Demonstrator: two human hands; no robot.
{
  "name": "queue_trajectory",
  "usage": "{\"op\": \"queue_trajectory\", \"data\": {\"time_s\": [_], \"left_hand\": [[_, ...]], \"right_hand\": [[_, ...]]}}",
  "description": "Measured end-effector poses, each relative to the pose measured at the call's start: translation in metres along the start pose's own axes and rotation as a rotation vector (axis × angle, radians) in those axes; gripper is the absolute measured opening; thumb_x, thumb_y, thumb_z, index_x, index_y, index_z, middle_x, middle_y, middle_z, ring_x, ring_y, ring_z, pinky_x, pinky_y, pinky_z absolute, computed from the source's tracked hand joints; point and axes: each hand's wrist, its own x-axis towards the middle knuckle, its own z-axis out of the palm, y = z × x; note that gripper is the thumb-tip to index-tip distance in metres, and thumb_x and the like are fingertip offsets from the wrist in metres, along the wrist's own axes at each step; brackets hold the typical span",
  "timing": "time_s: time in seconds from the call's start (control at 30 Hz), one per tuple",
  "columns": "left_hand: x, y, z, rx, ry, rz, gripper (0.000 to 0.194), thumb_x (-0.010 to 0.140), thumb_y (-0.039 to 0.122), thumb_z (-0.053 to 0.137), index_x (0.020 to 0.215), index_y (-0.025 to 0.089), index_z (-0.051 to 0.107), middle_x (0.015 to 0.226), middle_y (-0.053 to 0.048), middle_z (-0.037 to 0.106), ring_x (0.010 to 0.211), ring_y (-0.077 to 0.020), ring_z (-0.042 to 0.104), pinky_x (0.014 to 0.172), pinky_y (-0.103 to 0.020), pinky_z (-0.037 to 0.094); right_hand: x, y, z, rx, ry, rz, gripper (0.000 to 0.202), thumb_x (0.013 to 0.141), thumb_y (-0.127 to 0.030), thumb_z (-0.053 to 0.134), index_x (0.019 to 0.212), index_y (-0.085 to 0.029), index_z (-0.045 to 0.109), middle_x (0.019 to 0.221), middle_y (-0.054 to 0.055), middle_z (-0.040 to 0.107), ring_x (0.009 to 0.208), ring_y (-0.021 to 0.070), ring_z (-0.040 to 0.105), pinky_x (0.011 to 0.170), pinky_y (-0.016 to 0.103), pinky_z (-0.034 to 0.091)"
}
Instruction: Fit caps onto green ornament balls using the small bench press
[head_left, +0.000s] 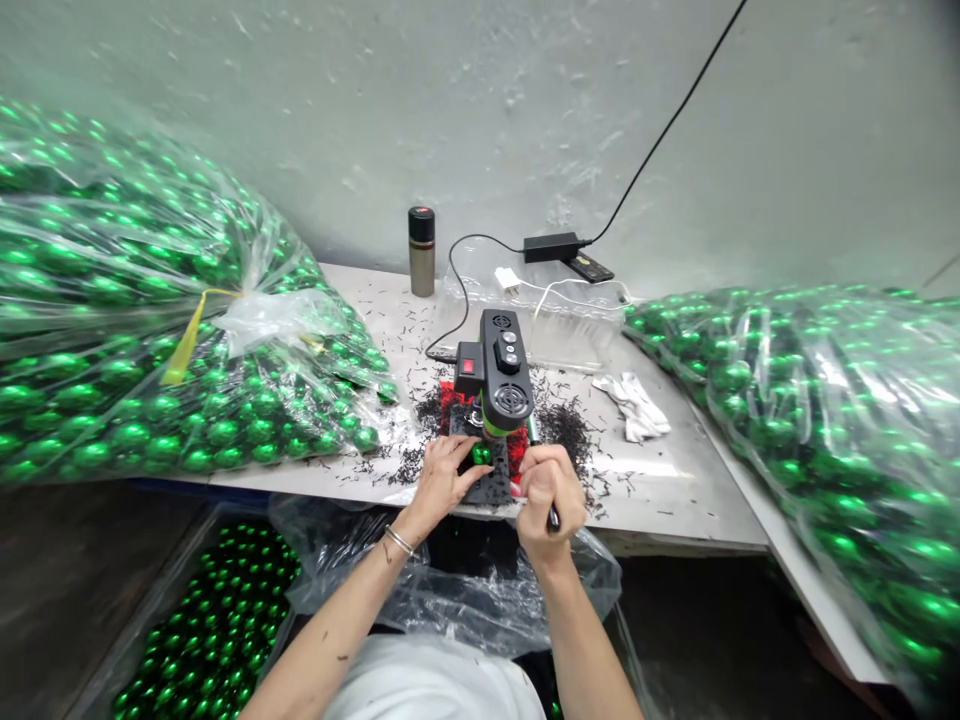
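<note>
A black press-like machine (506, 365) with a red switch stands at the middle of the table. Beneath its head is a shiny green ball (481, 454), with the fingers of my left hand (442, 478) curved against its left side and near edge. My right hand (551, 500) is wrapped round a black lever handle (553, 519) at the machine's right side. Red material (517, 450) shows under and beside the machine's base plate (487, 488).
Big clear bags of green balls lie at left (112, 340) and right (810, 430). A bottle (421, 255), a power adapter (553, 247), a clear plastic tray (577, 335) and white gloves (636, 407) are behind. Black scraps (562, 430) surround the machine. More balls (217, 620) sit below at left.
</note>
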Motion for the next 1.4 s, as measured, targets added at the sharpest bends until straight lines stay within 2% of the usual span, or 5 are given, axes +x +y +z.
{"op": "queue_trajectory", "data": {"time_s": [0.6, 0.93, 1.1, 1.23, 1.4], "left_hand": [[-0.001, -0.003, 0.007, -0.031, 0.028, 0.005, 0.034, 0.089, 0.041, 0.068, 0.115, 0.019, 0.068, 0.109, -0.01, 0.07, 0.1, -0.0261, 0.063, 0.09, -0.042, 0.048], [0.001, -0.007, 0.009, -0.042, 0.042, 0.006, 0.032, 0.091, 0.04, 0.064, 0.117, 0.021, 0.069, 0.11, -0.01, 0.07, 0.1, -0.0265, 0.062, 0.091, -0.044, 0.048], [0.0, -0.003, 0.009, -0.097, 0.091, 0.0, 0.031, 0.09, 0.04, 0.067, 0.114, 0.021, 0.069, 0.109, -0.009, 0.071, 0.101, -0.0263, 0.064, 0.093, -0.045, 0.048], [-0.03, 0.004, -0.003, -0.102, 0.098, 0.041, 0.039, 0.09, 0.041, 0.066, 0.124, 0.021, 0.064, 0.115, -0.011, 0.069, 0.109, -0.0278, 0.062, 0.098, -0.048, 0.047], [-0.048, -0.007, -0.034, 0.04, 0.134, 0.042, 0.047, 0.092, 0.044, 0.062, 0.133, 0.021, 0.056, 0.127, -0.015, 0.064, 0.117, -0.0301, 0.059, 0.099, -0.049, 0.047]], "right_hand": [[-0.058, 0.048, 0.016, -0.004, 0.058, -0.072, 0.032, 0.101, -0.025, 0.031, 0.071, -0.022, 0.043, 0.076, -0.001, 0.052, 0.065, 0.012, 0.056, 0.083, 0.04, 0.053], [-0.042, 0.04, 0.014, -0.067, -0.028, -0.195, 0.027, 0.098, -0.019, 0.034, 0.074, -0.022, 0.045, 0.075, 0.0, 0.051, 0.068, 0.0139, 0.055, 0.069, 0.033, 0.049], [-0.007, 0.01, 0.005, -0.009, 0.038, 0.022, 0.029, 0.097, -0.015, 0.038, 0.07, -0.021, 0.047, 0.072, 0.0, 0.052, 0.066, 0.0126, 0.052, 0.061, 0.028, 0.042], [0.016, -0.008, 0.0, 0.012, 0.011, 0.146, 0.034, 0.098, -0.02, 0.041, 0.064, -0.021, 0.044, 0.071, 0.0, 0.052, 0.068, 0.0124, 0.052, 0.063, 0.028, 0.041], [0.005, -0.001, 0.004, 0.033, 0.057, 0.097, 0.034, 0.098, -0.016, 0.042, 0.064, -0.02, 0.046, 0.069, 0.0, 0.051, 0.065, 0.0123, 0.051, 0.061, 0.028, 0.04]]}}
